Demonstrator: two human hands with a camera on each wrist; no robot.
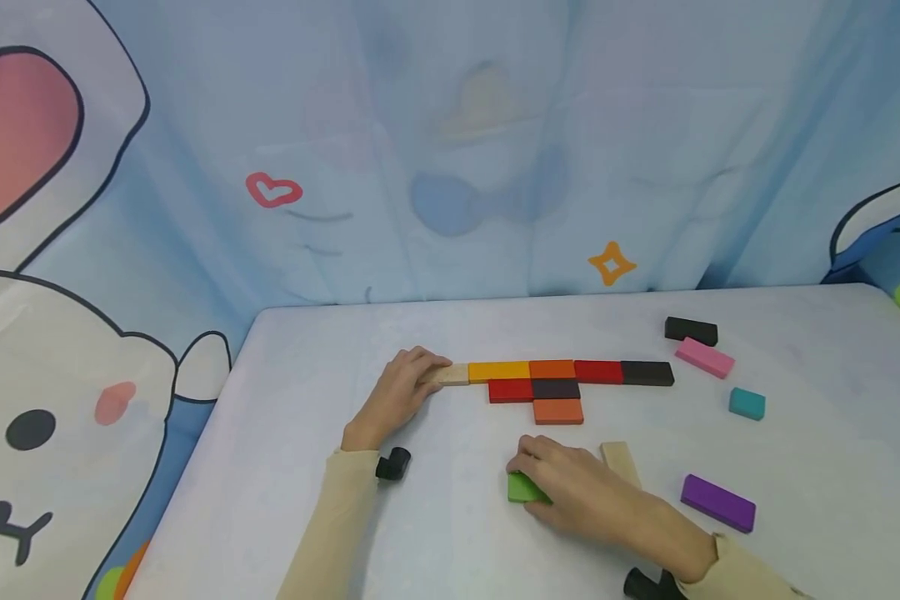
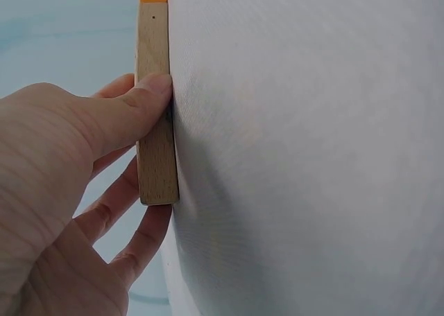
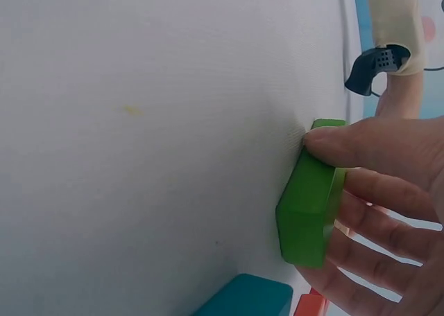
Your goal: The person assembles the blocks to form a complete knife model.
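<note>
My left hand (image 1: pixel 396 395) pinches a plain wooden block (image 1: pixel 450 375) at the left end of a row of flat coloured blocks. In the left wrist view the thumb lies along the edge of this block, with the fingers behind it. Nearer the front, my right hand (image 1: pixel 581 492) holds a green block (image 1: pixel 527 489) between thumb and fingers; the hand covers part of it. The row continues with a yellow block (image 1: pixel 498 372), an orange one (image 1: pixel 552 369), a red one (image 1: pixel 598 372) and a black one (image 1: pixel 647 373). Shorter rows adjoin below, ending in an orange block (image 1: pixel 558 412).
Beside the right hand lies a partly covered wooden block (image 1: pixel 621 462). Loose on the right are purple (image 1: pixel 718 502), teal (image 1: pixel 747 403), pink (image 1: pixel 705 357) and black (image 1: pixel 691 331) blocks. A patterned curtain (image 1: pixel 435 167) hangs behind the white table (image 1: pixel 307 350).
</note>
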